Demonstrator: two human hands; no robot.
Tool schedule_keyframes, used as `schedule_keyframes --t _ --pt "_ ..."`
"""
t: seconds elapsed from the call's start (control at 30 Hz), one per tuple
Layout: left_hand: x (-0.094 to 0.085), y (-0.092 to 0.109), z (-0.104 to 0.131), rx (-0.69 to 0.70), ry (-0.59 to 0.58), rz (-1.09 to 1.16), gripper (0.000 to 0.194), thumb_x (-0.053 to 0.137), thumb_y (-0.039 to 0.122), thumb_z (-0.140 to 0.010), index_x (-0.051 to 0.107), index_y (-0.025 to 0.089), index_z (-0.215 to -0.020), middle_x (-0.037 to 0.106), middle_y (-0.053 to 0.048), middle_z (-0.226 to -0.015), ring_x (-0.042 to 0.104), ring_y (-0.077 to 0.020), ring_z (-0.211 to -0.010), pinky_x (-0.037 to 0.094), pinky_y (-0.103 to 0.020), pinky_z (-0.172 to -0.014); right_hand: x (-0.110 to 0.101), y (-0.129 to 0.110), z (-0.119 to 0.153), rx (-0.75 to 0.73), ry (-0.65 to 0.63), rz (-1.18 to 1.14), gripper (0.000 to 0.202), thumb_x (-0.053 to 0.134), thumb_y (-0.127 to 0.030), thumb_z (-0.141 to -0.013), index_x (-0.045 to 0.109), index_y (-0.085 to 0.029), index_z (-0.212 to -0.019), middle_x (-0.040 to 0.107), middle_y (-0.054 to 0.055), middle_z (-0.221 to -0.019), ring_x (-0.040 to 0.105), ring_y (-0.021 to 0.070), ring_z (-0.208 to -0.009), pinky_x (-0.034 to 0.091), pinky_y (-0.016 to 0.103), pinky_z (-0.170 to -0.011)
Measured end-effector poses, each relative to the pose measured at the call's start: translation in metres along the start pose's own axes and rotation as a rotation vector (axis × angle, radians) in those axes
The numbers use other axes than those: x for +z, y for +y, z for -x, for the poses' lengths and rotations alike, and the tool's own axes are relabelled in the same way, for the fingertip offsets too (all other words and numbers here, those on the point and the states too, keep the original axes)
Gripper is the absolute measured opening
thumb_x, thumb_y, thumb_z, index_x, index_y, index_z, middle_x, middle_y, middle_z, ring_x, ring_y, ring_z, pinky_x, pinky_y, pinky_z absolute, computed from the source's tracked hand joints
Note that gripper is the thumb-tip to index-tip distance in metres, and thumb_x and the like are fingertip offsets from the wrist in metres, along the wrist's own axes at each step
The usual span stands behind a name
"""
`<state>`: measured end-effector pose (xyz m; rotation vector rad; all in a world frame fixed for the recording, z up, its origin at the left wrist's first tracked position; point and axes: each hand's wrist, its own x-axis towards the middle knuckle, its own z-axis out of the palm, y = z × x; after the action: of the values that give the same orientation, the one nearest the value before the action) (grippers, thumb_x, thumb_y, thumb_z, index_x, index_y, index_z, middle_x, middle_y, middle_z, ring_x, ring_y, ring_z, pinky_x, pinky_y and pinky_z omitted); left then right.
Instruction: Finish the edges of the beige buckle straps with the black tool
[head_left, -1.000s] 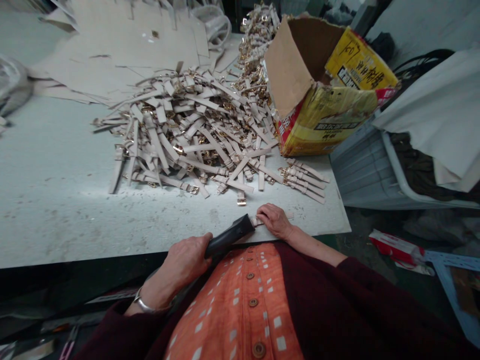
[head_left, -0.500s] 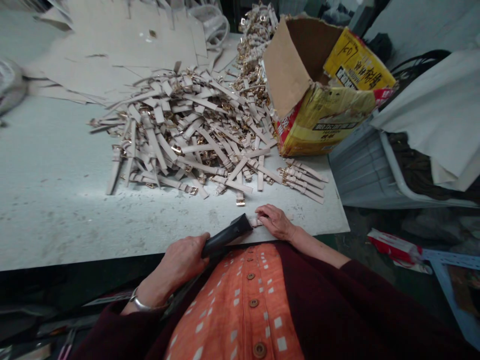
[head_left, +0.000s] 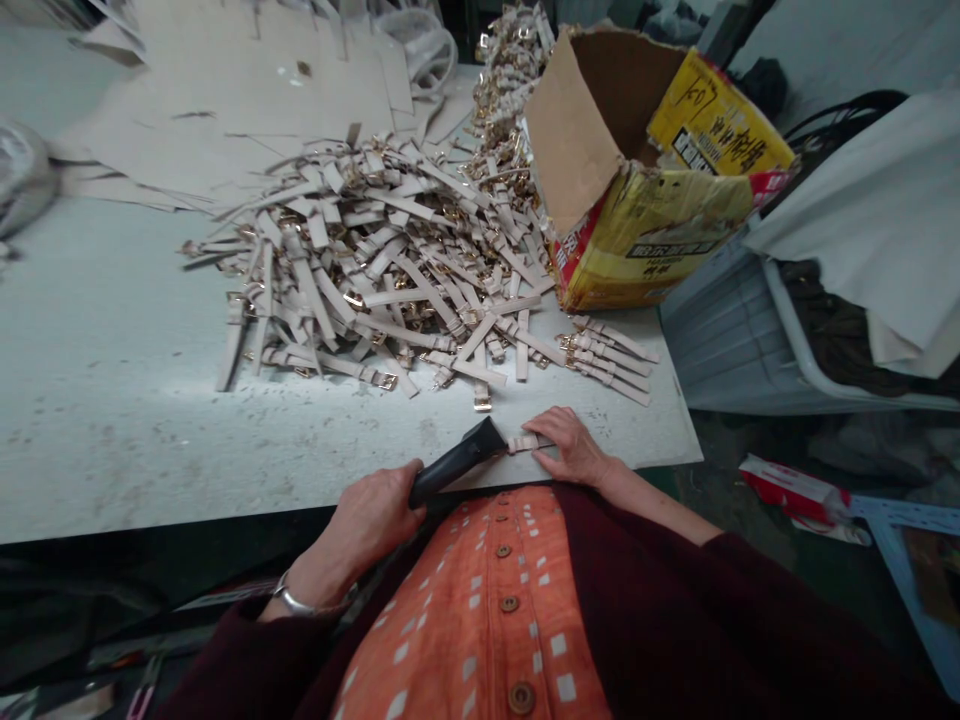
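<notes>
My left hand [head_left: 379, 510] is closed around the narrow end of a long black tapered piece [head_left: 459, 460]; its exact kind I cannot tell. The wide end of this piece points right, just above the table's front edge. A short beige buckle strap [head_left: 521, 443] lies against that end, running toward my right hand [head_left: 571, 445]. The thumb and fingers of my right hand are on either side of the strap, gripping it near the tabletop. Beyond the hands lies a large heap of beige buckle straps [head_left: 390, 250] with gold buckles. Several more straps [head_left: 611, 362] lie side by side right of the heap.
A yellow cardboard box [head_left: 652, 240] stands open on the table [head_left: 112, 400] behind the straps. Beige sheets [head_left: 247, 90] cover the back left. To the right, a grey bin [head_left: 712, 340] holds dark material, and white cloth [head_left: 855, 220] hangs over it.
My right hand has shifted slightly right along the strap, with thumb and fingers further apart, baring more of it. The black piece has moved slightly up and right with my left hand.
</notes>
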<state>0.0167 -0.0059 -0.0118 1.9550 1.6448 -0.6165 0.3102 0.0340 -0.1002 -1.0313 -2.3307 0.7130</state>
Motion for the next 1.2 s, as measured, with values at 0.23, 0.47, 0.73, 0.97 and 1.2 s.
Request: schedule_keyframes --t 0.23,0.47,0.73,0.97,1.2 --pt "0.003 -0.003 0.004 0.013 -0.025 -0.046 0.032 0.045 0.025 -0.071 0.053 0.022 -0.103 0.067 -0.008 -0.086 0.063 -0.0211 -0.079 0.042 -0.028 -0.065 0.003 0.006 0.003 0.012 0.016 0.016 0.02 0.059 -0.029 -0.078 0.06 -0.017 -0.095 0.06 0.007 -0.089 0.049 0.0203 -0.086 0.037 0.035 -0.076" --pt "-0.005 0.012 -0.006 -0.054 0.021 -0.009 0.028 0.044 0.028 -0.074 0.052 0.021 -0.1 0.067 -0.007 -0.085 0.063 -0.0211 -0.079 0.042 -0.027 -0.064 0.005 0.01 0.004 -0.007 0.024 0.006 0.021 0.061 -0.025 -0.075 0.061 -0.019 -0.095 0.059 0.007 -0.089 0.049 0.0202 -0.086 0.037 0.035 -0.077" --pt "-0.019 0.029 0.017 0.022 -0.035 -0.074 0.023 0.043 0.026 -0.077 0.05 0.02 -0.099 0.067 -0.008 -0.086 0.064 -0.0218 -0.081 0.043 -0.029 -0.066 0.004 0.009 0.003 -0.003 0.037 -0.021 0.022 0.06 -0.022 -0.074 0.06 -0.019 -0.095 0.059 0.007 -0.089 0.05 0.0204 -0.087 0.038 0.036 -0.078" --pt "-0.019 0.054 0.002 0.12 -0.001 -0.084 0.026 0.039 0.035 -0.082 0.05 0.019 -0.098 0.067 -0.01 -0.083 0.064 -0.0236 -0.078 0.044 -0.031 -0.065 0.003 0.014 0.004 -0.043 0.049 -0.121 0.035 0.054 -0.009 -0.065 0.059 -0.018 -0.098 0.058 0.007 -0.092 0.05 0.0205 -0.087 0.043 0.037 -0.078" --pt "-0.015 0.05 0.006 0.055 -0.015 -0.065 0.03 0.041 0.04 -0.08 0.051 0.019 -0.1 0.067 -0.01 -0.086 0.064 -0.0236 -0.081 0.044 -0.031 -0.067 0.003 0.012 0.003 -0.034 0.066 -0.134 0.042 0.049 -0.005 -0.061 0.058 -0.018 -0.1 0.057 0.008 -0.097 0.05 0.0214 -0.091 0.045 0.039 -0.08"
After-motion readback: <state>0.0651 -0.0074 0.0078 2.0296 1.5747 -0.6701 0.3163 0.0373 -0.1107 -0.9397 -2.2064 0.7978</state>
